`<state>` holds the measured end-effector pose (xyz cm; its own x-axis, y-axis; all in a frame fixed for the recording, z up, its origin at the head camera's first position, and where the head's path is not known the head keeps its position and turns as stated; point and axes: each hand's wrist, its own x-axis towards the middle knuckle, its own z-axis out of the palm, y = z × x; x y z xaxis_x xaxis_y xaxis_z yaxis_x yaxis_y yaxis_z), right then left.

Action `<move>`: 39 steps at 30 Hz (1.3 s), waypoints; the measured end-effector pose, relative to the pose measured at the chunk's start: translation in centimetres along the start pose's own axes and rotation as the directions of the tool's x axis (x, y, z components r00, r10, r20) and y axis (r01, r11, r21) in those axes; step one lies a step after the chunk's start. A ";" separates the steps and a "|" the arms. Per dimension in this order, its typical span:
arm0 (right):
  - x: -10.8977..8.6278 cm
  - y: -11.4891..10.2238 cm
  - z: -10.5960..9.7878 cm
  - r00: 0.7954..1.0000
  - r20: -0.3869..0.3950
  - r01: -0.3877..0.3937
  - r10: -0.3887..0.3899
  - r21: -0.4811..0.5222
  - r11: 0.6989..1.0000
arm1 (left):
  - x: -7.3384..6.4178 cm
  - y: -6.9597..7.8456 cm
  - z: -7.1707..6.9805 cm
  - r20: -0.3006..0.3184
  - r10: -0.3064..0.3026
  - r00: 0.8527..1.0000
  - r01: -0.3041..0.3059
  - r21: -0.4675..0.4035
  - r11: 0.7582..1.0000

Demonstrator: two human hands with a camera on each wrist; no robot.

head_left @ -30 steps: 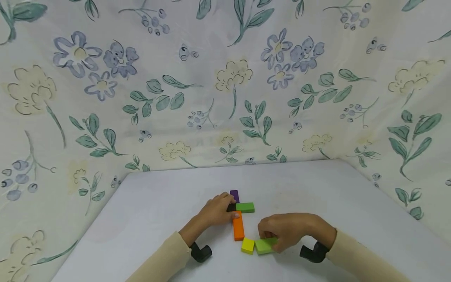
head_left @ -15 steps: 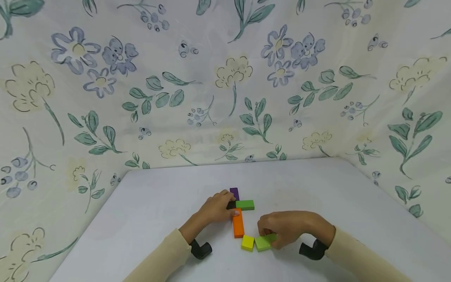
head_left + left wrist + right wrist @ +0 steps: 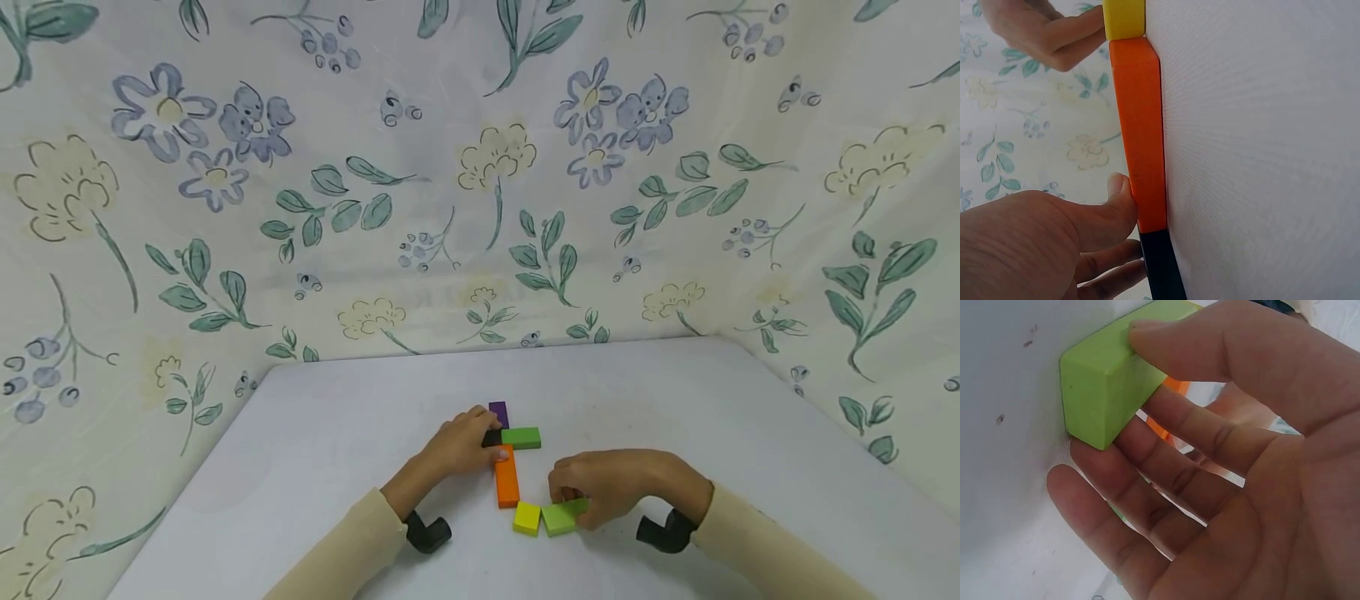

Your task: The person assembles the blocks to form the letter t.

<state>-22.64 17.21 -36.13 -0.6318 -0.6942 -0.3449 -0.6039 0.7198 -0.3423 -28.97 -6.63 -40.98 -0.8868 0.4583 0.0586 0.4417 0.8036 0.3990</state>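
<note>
My left hand (image 3: pixel 459 443) rests on the black block (image 3: pixel 492 438) and orange block (image 3: pixel 507 479). In the left wrist view, its thumb lies against the side of the orange block, with fingers at the black one. My right hand (image 3: pixel 611 483) pinches the light green block (image 3: pixel 1107 375) between thumb and fingers; the block lies on the table, end against the yellow block (image 3: pixel 527 518). That yellow block meets the near end of the orange one. A purple block (image 3: pixel 498 413) and a darker green block (image 3: pixel 521 437) adjoin the black block, which my left fingers partly cover.
The blocks lie flat on a white table (image 3: pixel 360 408). A floral cloth (image 3: pixel 480 167) hangs behind and beside it. Black wrist mounts (image 3: pixel 429 535) sit under both forearms, close to the tabletop.
</note>
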 end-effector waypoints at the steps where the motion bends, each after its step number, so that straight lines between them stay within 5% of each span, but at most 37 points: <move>1: 0.0 0.1 0.0 1.000 0.002 0.002 -0.002 0.001 1.000 | 0.0 0.0 0.0 0.001 0.001 1.000 -0.001 -0.003 1.000; 26: -0.4 0.3 -0.4 0.999 0.017 0.026 -0.027 0.043 0.999 | -0.1 -0.1 -0.5 0.025 0.011 1.000 -0.012 0.037 0.999; 39: 0.1 1.7 0.5 0.996 -0.009 0.085 -0.085 0.106 0.991 | -0.3 -0.6 0.5 0.040 0.018 0.999 -0.020 0.047 0.999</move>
<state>-23.50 18.31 -37.15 -0.5828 -0.7525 -0.3069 -0.6005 0.6532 -0.4613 -28.89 -7.03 -41.65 -0.8726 0.4876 0.0288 0.4650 0.8112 0.3545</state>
